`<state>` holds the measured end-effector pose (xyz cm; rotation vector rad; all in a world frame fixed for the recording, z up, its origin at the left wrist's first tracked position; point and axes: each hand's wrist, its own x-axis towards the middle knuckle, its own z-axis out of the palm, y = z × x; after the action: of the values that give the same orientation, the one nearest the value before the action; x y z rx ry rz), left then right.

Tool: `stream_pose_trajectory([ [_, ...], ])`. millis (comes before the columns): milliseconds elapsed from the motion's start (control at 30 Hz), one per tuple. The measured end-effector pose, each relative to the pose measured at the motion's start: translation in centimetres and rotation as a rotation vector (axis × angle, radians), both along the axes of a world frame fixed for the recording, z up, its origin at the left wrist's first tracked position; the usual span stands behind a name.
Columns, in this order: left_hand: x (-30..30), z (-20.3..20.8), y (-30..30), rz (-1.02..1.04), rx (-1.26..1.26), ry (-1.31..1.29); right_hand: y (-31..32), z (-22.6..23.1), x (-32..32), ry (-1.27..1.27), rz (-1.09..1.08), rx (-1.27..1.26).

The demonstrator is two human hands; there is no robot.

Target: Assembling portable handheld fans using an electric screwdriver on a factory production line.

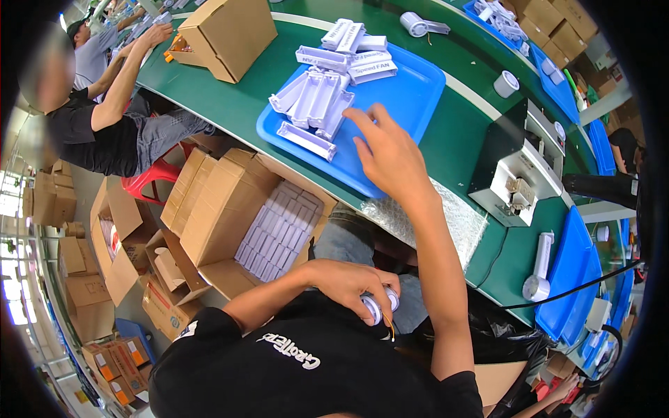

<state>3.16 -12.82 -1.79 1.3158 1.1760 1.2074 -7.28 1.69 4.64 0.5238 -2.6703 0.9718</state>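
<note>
My right hand reaches over a blue tray, fingers apart and holding nothing. Its fingertips are beside a pile of white plastic handle shells, long hollow pieces, some turned with the hollow side up and some showing print. Whether a fingertip touches the nearest shell, I cannot tell. Down by my body, my left hand is closed around a round white part with thin wires hanging from it. The fingers hide much of that part.
Below the table edge, an open carton holds rows of white shells. Bubble wrap and a black-and-white machine are to the right. A white handheld fan lies beyond. A cardboard box and a seated co-worker are at far left.
</note>
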Motion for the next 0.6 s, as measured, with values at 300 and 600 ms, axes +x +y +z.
stream_pose_trajectory([
  [300, -0.7, -1.3, 0.2, -0.013, -0.003, 0.059, -1.1, -1.5, -3.4, 0.060, 0.020, 0.243],
  [600, -0.5, -2.3, 0.4, -0.109, 0.023, 0.033, 2.4, 1.1, -0.6, 0.270, 0.017, 0.150],
])
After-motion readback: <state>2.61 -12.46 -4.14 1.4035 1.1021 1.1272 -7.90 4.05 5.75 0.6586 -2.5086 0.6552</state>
